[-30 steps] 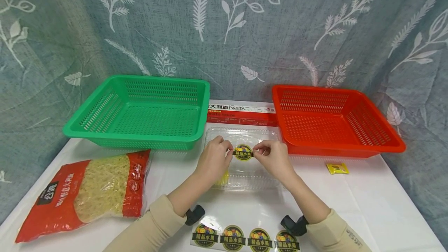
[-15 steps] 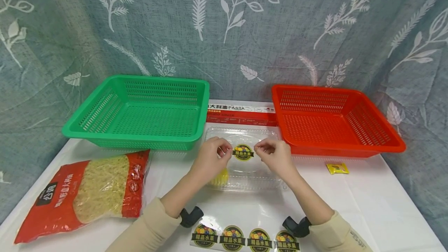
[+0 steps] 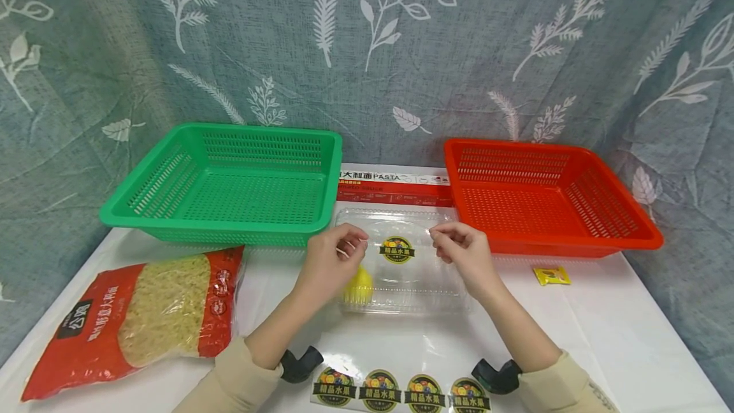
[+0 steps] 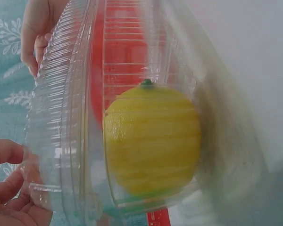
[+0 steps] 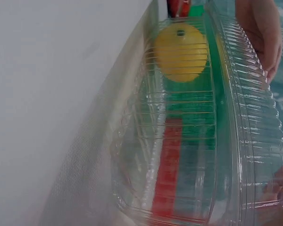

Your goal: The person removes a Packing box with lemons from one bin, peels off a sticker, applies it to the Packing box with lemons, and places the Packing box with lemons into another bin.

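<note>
A clear plastic clamshell box (image 3: 424, 295) lies closed in the middle of the table in the head view. Through its left end shows a yellow lemon (image 3: 359, 285) with a green stem tip, seen close in the left wrist view as the lemon (image 4: 153, 141). On the lid sits a round black, gold-edged sticker (image 3: 396, 250) with fruit and white characters. My left hand (image 3: 335, 259) hovers at the lid's left side, thumb and fingers loosely bent, holding nothing. Over the right side is my right hand (image 3: 467, 257), likewise loosely bent with nothing in it.
A sheet of similar stickers (image 3: 380, 391) lies nearest me. Behind stand a green basket (image 3: 229, 231), a red basket (image 3: 562, 244) and a red-and-white pasta box (image 3: 395, 193). A pasta bag (image 3: 163, 311) is on the left, a small yellow packet (image 3: 552, 275) on the right.
Both hands have let go of the sticker's edges and drawn apart, left hand leftward, right hand rightward. The sticker stays on the lid, and more of the lemon shows.
</note>
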### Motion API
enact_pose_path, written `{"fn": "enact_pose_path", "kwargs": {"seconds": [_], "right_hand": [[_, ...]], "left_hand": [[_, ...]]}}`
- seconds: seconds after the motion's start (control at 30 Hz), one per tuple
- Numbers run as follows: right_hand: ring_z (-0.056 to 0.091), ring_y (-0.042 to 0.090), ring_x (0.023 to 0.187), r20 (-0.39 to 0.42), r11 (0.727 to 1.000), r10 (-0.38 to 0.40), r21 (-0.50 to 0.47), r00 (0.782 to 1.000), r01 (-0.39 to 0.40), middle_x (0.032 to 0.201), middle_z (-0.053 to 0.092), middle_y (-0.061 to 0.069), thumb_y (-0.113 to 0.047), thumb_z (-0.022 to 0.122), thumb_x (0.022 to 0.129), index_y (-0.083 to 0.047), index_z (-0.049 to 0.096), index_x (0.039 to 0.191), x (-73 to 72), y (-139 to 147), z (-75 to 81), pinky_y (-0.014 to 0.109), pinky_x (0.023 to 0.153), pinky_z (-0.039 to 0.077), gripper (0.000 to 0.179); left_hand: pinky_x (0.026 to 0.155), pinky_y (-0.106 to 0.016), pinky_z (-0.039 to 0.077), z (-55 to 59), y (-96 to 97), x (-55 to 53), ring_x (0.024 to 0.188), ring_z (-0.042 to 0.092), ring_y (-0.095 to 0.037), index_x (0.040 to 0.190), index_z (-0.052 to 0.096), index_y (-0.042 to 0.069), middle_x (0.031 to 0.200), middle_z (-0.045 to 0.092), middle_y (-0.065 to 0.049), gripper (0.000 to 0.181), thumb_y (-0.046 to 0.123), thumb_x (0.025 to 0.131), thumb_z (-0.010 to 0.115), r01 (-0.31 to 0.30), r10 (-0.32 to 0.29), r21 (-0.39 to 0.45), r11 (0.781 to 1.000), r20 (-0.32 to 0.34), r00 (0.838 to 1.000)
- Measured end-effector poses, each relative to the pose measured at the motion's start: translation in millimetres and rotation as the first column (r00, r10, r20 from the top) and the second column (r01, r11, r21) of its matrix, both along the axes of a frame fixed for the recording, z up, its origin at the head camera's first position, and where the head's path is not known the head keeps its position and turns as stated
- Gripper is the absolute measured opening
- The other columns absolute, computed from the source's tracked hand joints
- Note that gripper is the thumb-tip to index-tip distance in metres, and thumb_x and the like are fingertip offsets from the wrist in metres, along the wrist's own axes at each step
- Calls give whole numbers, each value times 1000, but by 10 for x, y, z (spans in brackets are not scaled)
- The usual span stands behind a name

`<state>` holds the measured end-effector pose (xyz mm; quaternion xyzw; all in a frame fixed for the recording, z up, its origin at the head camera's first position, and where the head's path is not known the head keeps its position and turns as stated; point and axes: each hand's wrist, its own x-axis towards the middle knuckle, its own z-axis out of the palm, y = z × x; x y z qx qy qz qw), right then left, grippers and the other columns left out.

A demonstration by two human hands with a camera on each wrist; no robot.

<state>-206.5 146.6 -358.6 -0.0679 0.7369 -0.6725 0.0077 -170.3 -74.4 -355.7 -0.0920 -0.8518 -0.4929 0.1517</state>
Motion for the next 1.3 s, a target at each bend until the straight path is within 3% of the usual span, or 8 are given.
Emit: {"fn": "enact_pose_path", "kwargs": {"seconds": [0.23,0.4,0.57,0.73,1.0,1.3], "right_hand": [[52,9,60,-21,999,-21,-28,1000,21,69,57,0,-2,58,87,11,59,92,27,82,50,18,55,47,15],[53,9,60,-37,997,-44,-72,998,41,70,57,-1,-2,58,87,0,63,87,38,220,98,17,55,48,6],[55,9,63,-17,997,-50,-62,999,49,72,58,-2,-7,59,88,-7,65,86,61,330,122,18,58,50,6],[57,9,65,4,995,-73,-65,997,73,74,60,0,-8,60,88,0,64,89,86,399,104,18,61,51,9],[58,10,72,40,992,-77,-100,996,81,76,61,-3,-11,60,89,-12,66,87,118,541,91,20,68,52,6],[59,9,72,54,980,-83,-179,995,92,77,61,-1,-10,60,89,-12,66,86,127,732,69,19,69,52,7]], "left_hand": [[54,-20,47,-5,-92,52,61,51,-11,84,66,5,71,58,-2,7,-1,80,63,-29,29,3,1000,5,1000],[55,-21,47,-25,-157,100,62,51,-11,85,66,5,72,58,-1,8,0,80,64,-58,58,-15,998,26,998],[54,-21,47,-44,-204,137,63,52,-12,86,66,5,76,57,-3,8,0,80,64,-60,61,-28,998,20,998],[55,-21,47,-53,-244,176,65,52,-12,87,65,3,78,56,-4,7,1,81,63,-58,59,-28,998,41,997],[56,-23,48,-76,-303,212,69,53,-15,90,66,3,81,56,-5,10,3,80,66,-74,77,-46,996,61,995],[71,-40,47,-101,-350,247,82,54,-23,105,62,3,93,56,-9,27,10,80,68,-85,96,-120,989,96,991]]}}
